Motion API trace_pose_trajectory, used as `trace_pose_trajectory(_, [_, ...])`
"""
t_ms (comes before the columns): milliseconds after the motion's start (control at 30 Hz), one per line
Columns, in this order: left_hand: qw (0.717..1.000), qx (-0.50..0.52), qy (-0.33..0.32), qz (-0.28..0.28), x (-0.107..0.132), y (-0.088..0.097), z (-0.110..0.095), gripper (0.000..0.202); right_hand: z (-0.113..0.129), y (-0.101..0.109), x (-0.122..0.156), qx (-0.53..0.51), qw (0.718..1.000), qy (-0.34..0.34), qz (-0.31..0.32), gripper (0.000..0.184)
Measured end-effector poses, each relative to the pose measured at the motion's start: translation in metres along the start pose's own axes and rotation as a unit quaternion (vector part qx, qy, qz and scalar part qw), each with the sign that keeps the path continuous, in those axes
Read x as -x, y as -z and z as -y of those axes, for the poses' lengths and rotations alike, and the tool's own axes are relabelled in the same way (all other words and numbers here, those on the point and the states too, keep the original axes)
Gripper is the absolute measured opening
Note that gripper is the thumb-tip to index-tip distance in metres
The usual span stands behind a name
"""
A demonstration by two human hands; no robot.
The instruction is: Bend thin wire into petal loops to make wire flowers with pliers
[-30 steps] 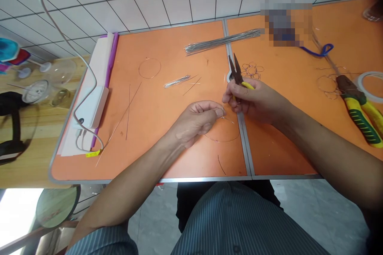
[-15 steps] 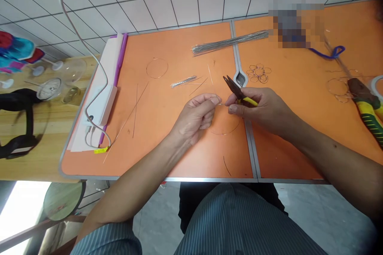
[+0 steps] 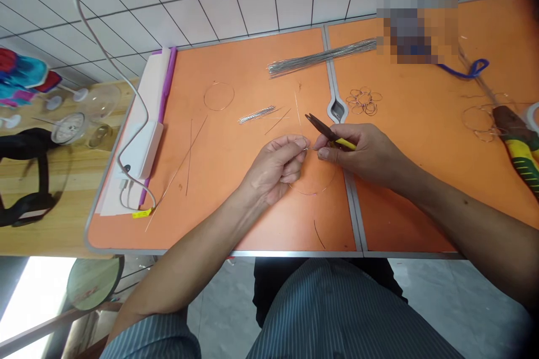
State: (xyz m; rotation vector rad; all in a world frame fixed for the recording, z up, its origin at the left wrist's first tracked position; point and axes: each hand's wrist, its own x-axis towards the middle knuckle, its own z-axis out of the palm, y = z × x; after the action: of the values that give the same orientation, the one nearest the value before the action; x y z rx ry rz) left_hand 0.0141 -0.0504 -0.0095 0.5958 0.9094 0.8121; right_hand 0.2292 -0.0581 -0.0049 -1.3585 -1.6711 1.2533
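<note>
My left hand (image 3: 278, 167) is closed in a pinch on a thin wire ring (image 3: 315, 189) that hangs just above the orange table (image 3: 236, 202). My right hand (image 3: 362, 151) grips small yellow-handled pliers (image 3: 326, 132), whose dark jaws point up and left, and its fingertips meet the left hand's at the top of the wire ring. A loose straight wire (image 3: 297, 107) lies just beyond the pliers.
A bundle of long wires (image 3: 320, 58), a short wire bundle (image 3: 256, 115), a finished ring (image 3: 219, 96) and a cluster of small rings (image 3: 362, 101) lie farther back. Larger green-yellow pliers (image 3: 520, 148) rest at the right. A white power adapter (image 3: 138, 151) with cable sits left.
The pliers' jaws have swung from pointing straight up to lying tilted left. My two hands have come together at the wire ring's top.
</note>
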Motion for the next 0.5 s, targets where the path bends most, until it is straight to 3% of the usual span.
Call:
trace_pose_trajectory(267, [1.000, -0.001, -0.013, -0.028, -0.001, 0.001, -0.001, 0.019, 0.005, 0.010, 0.008, 0.147, 0.988, 0.038, -0.014, 0.033])
trace_pose_trajectory(400, [0.999, 0.003, -0.031, -0.040, -0.002, 0.001, -0.002, 0.017, 0.014, 0.011, 0.026, 0.201, 0.975, 0.081, -0.047, 0.033])
trace_pose_trajectory(500, [0.997, 0.012, -0.048, -0.056, -0.001, 0.000, -0.001, 0.017, 0.022, 0.003, 0.043, 0.209, 0.975, 0.067, -0.044, 0.034])
